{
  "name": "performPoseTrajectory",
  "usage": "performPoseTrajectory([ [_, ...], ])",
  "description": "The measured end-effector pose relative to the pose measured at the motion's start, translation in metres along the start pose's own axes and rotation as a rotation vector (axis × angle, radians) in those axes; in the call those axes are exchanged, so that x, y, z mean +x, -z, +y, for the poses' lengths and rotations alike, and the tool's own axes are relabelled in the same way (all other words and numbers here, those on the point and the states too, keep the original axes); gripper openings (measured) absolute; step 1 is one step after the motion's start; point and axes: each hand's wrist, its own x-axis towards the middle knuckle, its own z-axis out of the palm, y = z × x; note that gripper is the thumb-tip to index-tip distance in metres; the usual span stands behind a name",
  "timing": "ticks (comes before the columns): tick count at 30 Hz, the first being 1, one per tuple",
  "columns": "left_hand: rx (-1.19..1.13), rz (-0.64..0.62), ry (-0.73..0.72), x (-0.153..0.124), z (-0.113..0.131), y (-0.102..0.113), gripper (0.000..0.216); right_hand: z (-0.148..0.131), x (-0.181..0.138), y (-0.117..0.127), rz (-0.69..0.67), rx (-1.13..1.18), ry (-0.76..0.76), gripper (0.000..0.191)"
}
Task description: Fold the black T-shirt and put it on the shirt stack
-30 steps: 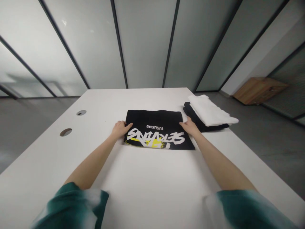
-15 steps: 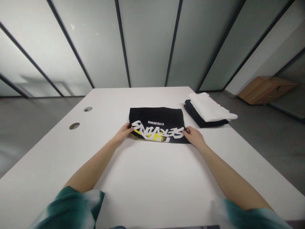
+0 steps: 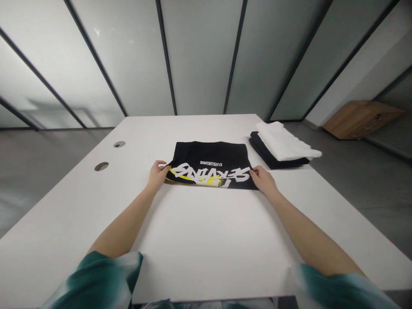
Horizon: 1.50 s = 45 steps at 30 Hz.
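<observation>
A folded black T-shirt (image 3: 210, 153) lies on the white table, its white and yellow lettering upside down to me. My left hand (image 3: 157, 171) pinches the shirt's left edge and draws the cloth out to a point there. At the opposite edge my right hand (image 3: 262, 178) is closed on the fabric between thumb and fingers. The front fold, nearest me, runs between the two hands. Parts of the fingers on both hands are hidden by the cloth.
Right of the shirt, a folded white garment (image 3: 283, 141) rests on a folded black garment (image 3: 270, 159) near the edge of the white table (image 3: 206, 240). Two round holes pierce the tabletop at left. Frosted glass panels stand behind, and a wooden cabinet (image 3: 360, 120) is at far right.
My left hand has shifted left, pulling the shirt's left edge outward so the lower part is wider. My right hand stays at the right edge, with its grip slightly shifted.
</observation>
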Motion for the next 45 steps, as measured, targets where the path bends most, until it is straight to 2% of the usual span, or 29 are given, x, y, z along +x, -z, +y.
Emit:
performPoseTrajectory([
  [3,0.255,0.077,-0.064,0.002,-0.003,0.004,0.030,-0.001,0.000,0.000,0.033,0.064,-0.022,0.021],
  [7,0.560,0.093,-0.144,-0.001,0.001,0.008,0.024,-0.003,-0.001,0.005,0.023,0.128,-0.020,0.020],
  [13,0.611,-0.042,-0.181,-0.003,0.005,0.008,0.028,-0.002,-0.002,0.007,-0.027,0.158,0.009,0.028],
  [18,0.749,0.031,-0.146,0.005,0.000,0.010,0.011,-0.005,-0.001,0.008,-0.093,0.045,-0.009,0.030],
  [21,0.920,0.018,-0.130,0.003,0.000,0.010,0.011,-0.010,-0.003,0.012,-0.070,-0.107,0.012,0.028],
  [23,0.964,0.041,-0.239,-0.001,0.003,0.007,0.023,-0.015,-0.005,0.016,0.013,-0.173,0.105,0.028],
  [25,0.920,0.051,-0.413,-0.007,0.005,0.003,0.039,-0.020,-0.008,0.018,0.093,-0.156,0.250,0.032],
  [28,0.875,-0.095,-0.564,-0.012,0.003,-0.004,0.052,-0.027,-0.015,0.013,0.060,-0.066,0.444,0.043],
  [31,0.948,-0.292,-0.493,-0.012,-0.005,-0.009,0.060,-0.029,-0.019,0.001,-0.118,-0.084,0.477,0.054],
  [33,1.002,-0.354,-0.427,-0.011,-0.010,-0.011,0.063,-0.027,-0.019,-0.007,-0.232,-0.147,0.442,0.058],
  [37,1.118,-0.373,-0.409,-0.012,-0.008,-0.011,0.067,-0.023,-0.017,-0.012,-0.311,-0.247,0.435,0.062],
  [45,1.243,-0.407,-0.445,-0.010,0.002,-0.010,0.063,-0.029,-0.019,-0.003,-0.273,-0.251,0.448,0.063],
])
